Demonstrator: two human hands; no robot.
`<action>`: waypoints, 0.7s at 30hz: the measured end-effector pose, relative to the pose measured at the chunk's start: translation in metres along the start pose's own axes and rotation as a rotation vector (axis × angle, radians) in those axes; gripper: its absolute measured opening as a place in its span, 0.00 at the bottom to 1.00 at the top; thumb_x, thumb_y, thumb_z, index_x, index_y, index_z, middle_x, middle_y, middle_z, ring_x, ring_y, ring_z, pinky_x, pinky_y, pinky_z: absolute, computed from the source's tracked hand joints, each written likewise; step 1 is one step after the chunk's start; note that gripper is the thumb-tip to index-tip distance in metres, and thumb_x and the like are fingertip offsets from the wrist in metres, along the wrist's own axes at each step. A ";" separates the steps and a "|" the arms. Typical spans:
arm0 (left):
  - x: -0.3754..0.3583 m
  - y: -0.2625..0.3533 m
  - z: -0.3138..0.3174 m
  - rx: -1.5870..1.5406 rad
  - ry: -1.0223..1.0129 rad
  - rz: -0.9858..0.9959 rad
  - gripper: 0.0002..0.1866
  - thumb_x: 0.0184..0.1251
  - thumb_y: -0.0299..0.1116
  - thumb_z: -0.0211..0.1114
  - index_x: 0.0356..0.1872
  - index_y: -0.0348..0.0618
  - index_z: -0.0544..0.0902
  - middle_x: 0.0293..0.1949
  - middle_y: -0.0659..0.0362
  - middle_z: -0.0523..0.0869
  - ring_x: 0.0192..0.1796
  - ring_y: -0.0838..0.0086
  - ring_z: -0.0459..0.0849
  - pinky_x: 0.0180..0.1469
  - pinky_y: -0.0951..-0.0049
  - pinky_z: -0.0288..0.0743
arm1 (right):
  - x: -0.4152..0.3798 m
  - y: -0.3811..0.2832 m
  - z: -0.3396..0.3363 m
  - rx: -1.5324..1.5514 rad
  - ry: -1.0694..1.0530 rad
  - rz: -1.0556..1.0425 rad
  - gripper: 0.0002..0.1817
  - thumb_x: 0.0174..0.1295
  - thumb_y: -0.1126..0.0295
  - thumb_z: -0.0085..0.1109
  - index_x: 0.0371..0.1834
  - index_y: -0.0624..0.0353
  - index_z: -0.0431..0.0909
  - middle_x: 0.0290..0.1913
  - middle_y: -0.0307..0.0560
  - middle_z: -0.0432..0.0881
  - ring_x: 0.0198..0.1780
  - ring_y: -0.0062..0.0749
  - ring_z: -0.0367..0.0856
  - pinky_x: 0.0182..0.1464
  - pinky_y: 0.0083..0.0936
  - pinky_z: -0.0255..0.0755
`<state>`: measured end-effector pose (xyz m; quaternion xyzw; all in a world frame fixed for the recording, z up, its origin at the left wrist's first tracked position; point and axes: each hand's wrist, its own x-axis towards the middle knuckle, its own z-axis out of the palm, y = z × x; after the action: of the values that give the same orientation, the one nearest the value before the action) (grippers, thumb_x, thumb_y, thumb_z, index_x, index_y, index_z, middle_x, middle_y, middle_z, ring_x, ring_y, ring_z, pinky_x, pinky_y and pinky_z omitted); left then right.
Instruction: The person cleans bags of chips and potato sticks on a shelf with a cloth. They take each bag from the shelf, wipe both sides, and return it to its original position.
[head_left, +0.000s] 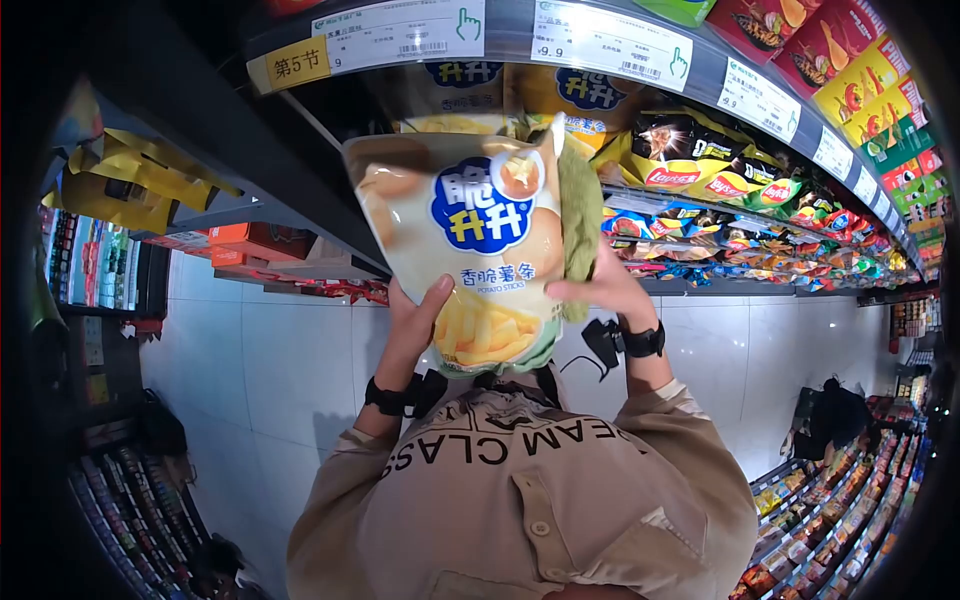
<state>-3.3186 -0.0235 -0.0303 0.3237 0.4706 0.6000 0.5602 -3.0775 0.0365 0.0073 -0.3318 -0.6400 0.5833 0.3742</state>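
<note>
A large beige and green bag of potato sticks [400, 200] with a blue logo is held upright between both hands, in front of the shelf. My left hand [415, 315] grips its lower left edge, the thumb lying on the front. On the right side my right hand [605, 290] clasps the bag, its thumb also on the front and its other fingers mostly hidden. The bag's top reaches the shelf opening, where similar bags [590, 95] stand behind it. Both wrists wear black straps.
Price tags [612, 45] line the curved shelf edge above. Colourful chip bags [690, 165] fill the shelves at right. Red and orange boxes [260, 240] sit on a low shelf at left. Tiled floor [300, 350] lies below. A person in dark clothes [835, 415] is at far right.
</note>
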 end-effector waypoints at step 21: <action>-0.023 0.004 0.042 0.579 -0.023 0.587 0.55 0.42 0.45 0.75 0.65 0.34 0.47 0.64 0.47 0.58 0.65 0.58 0.62 0.67 0.62 0.51 | -0.031 0.005 0.052 0.194 0.365 0.014 0.38 0.52 0.74 0.66 0.65 0.64 0.55 0.61 0.46 0.65 0.61 0.30 0.64 0.61 0.27 0.61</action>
<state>-3.2785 -0.0369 -0.0086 0.5951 0.5015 0.5733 0.2562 -3.1073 -0.0154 -0.0024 -0.3989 -0.5002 0.5749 0.5101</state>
